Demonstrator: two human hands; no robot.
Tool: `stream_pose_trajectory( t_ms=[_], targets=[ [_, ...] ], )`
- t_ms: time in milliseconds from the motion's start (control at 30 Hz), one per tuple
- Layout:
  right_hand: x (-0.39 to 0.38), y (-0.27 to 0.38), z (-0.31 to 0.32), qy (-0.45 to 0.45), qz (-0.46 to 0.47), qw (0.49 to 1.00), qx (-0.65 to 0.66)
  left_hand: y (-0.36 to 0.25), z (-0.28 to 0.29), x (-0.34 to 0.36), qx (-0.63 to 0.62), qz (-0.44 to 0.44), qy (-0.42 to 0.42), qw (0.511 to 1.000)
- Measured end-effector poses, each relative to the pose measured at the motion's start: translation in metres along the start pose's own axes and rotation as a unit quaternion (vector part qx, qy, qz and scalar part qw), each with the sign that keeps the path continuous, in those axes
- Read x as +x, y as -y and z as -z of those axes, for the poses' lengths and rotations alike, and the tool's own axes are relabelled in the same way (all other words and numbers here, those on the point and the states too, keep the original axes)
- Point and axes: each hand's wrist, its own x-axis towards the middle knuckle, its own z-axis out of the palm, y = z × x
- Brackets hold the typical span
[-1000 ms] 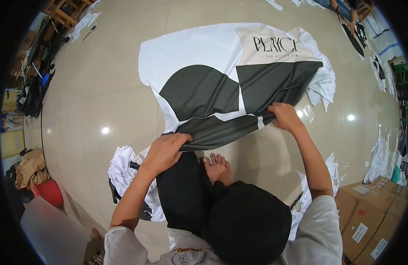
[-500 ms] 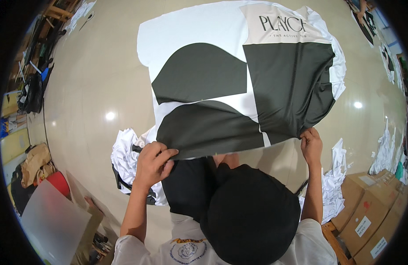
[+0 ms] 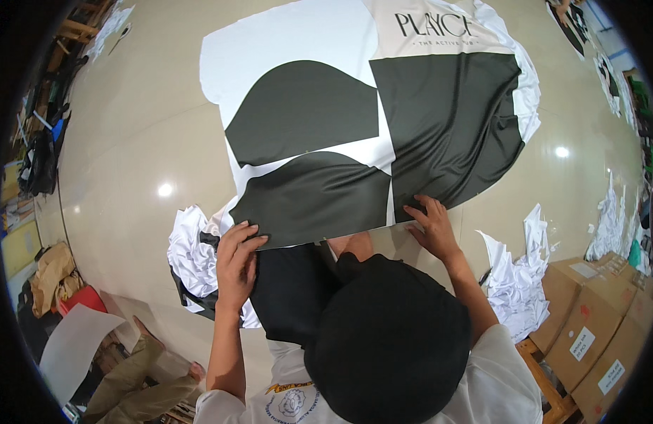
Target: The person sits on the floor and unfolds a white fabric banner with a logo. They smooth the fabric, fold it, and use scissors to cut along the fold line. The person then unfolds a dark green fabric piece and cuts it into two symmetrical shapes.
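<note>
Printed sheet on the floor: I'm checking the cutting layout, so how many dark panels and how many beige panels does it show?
Dark curved panels on the printed sheet: 2 (upper, lower)
Dark large panel: 1
Beige lettered panel: 1
Total: 4

The left hand and right hand press its near edge.

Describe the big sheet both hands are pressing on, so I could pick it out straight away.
On the glossy beige floor a large white printed fabric sheet lies spread flat. The left hand and right hand press its near edge. Unlike the crumpled white scraps beside it, it is smooth and bears big dark curved panels and one tan panel.
</note>
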Motion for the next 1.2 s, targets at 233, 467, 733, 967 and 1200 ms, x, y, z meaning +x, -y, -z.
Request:
stream_pose_trajectory(
  t_ms=[233, 467, 733, 967, 1200],
  targets=[
    [-0.018, -0.042, -0.022, -0.127, -0.062, 0.989, -0.051, 0.012, -0.001, 0.007, -0.023, 0.003, -0.058, 0.998],
    [-0.026, -0.056, 0.0, -0.168, -0.082, 0.982, -0.02, 0.022, 0.006, 0.004, 0.018, -0.028, 0.002, 0.999],
    [-0.044, -0.059, 0.016, -0.093, -0.075, 0.99, -0.075, 0.036, 0.014, -0.028, 0.067, 0.028, -0.063, 0.995],
    [-0.029, -0.071, 0.014, -0.179, -0.157, 0.971, -0.011, 0.033, 0.009, -0.019, -0.023, 0.115, -0.125, 0.985],
    [-0.015, -0.092, 0.012, -0.256, -0.205, 0.943, 0.055, 0.039, -0.009, 0.001, -0.205, 0.161, -0.184, 0.948]
  ],
)
